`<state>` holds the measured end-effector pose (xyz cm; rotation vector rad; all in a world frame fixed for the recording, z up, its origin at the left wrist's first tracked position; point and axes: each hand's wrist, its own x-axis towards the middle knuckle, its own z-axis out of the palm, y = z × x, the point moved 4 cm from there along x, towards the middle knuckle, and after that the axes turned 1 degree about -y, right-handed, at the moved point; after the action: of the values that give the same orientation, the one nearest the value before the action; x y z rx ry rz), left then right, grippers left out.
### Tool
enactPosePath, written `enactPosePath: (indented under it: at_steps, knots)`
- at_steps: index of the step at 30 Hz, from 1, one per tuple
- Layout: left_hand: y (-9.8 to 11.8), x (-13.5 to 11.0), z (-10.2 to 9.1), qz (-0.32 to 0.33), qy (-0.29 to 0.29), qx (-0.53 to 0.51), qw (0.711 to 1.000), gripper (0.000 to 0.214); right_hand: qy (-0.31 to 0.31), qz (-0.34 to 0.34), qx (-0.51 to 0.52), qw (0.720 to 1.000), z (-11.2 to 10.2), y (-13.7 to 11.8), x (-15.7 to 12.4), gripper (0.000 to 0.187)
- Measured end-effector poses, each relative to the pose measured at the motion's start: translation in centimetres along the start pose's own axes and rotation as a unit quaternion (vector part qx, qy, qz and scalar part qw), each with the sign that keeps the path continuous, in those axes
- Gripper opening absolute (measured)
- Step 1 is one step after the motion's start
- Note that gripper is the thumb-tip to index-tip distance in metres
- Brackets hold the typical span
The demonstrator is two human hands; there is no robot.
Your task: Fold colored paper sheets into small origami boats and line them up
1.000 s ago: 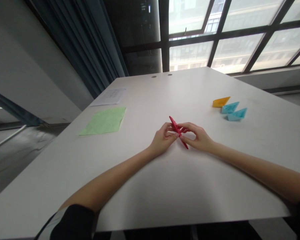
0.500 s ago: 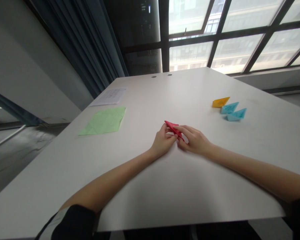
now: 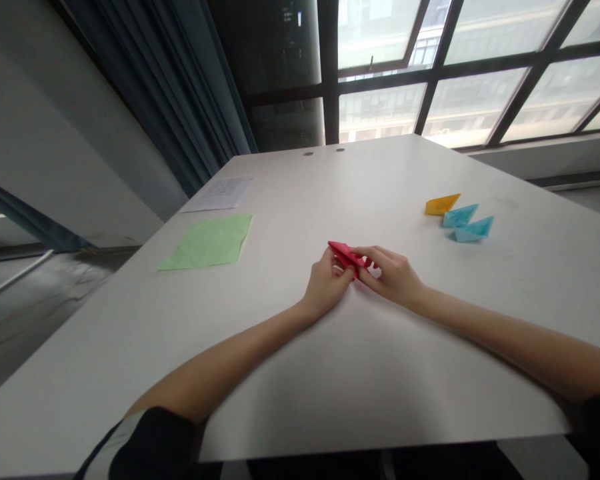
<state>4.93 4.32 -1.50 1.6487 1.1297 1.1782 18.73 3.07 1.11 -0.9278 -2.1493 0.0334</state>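
Note:
A folded red paper piece (image 3: 344, 255) is held between both hands near the middle of the white table (image 3: 330, 373). My left hand (image 3: 326, 283) pinches its left side with closed fingers. On its right end my right hand (image 3: 391, 275) is closed too, fingers curled over the paper. Most of the red paper is hidden by the fingers; only a pointed flap sticks out to the upper left.
A light green sheet (image 3: 207, 242) lies flat at the left of the table, with a white printed sheet (image 3: 219, 193) behind it. An orange folded paper boat (image 3: 441, 203) and two blue ones (image 3: 467, 223) stand at the right. Windows and a dark curtain rise beyond.
The red paper stood up as a long narrow strip; now it is folded down shorter and lies lower between the fingers. Both hands have closed in slightly around it.

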Motion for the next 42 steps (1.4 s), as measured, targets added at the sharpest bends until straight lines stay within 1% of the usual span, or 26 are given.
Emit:
enactPosePath:
  at_steps: [4,6,9,13,15,17,24,28,32,38,42]
  knots:
    - [-0.4,0.0,0.0,-0.007,0.010,0.004,1.000,0.020,-0.005,-0.009,-0.012,1.000,0.3,0.0,0.0,0.030]
    - [-0.6,0.0,-0.1,-0.005,0.016,0.011,1.000,0.020,0.005,0.000,-0.013,1.000,0.1,0.3,0.0,0.027]
    - [-0.6,0.0,-0.1,-0.001,0.010,0.013,1.000,0.021,0.019,0.007,-0.004,1.000,-0.3,0.4,0.2,0.025]
    - [-0.1,-0.1,0.0,0.003,0.007,0.008,1.000,0.012,0.016,-0.025,-0.005,1.000,-0.2,-0.1,0.1,0.024]
    - [0.0,0.0,0.1,-0.009,0.002,-0.009,1.000,0.006,0.007,-0.048,-0.012,0.999,0.2,-0.4,-0.1,0.024]
    - [0.0,0.0,0.1,-0.022,-0.002,-0.022,1.000,0.006,-0.004,-0.053,-0.020,0.998,0.5,-0.4,-0.2,0.024]
    - [-0.7,0.1,0.2,-0.032,-0.007,-0.023,0.999,0.012,-0.040,-0.038,-0.026,0.998,0.8,0.3,-0.3,0.030]
    - [-0.5,0.0,0.3,-0.026,-0.007,-0.018,0.999,0.012,-0.033,-0.038,-0.028,0.998,1.0,0.3,-0.4,0.035]
    - [-0.3,-0.1,0.3,-0.019,-0.007,-0.012,1.000,0.013,-0.020,-0.045,-0.036,0.998,1.1,0.3,-0.4,0.034]
    - [-0.2,-0.2,0.0,-0.014,-0.001,0.006,1.000,0.012,-0.006,-0.005,-0.010,1.000,0.6,0.3,0.0,0.032]
    - [-0.2,-0.2,0.0,-0.017,0.001,0.014,1.000,0.013,-0.028,0.009,0.009,1.000,0.7,0.5,0.0,0.032]
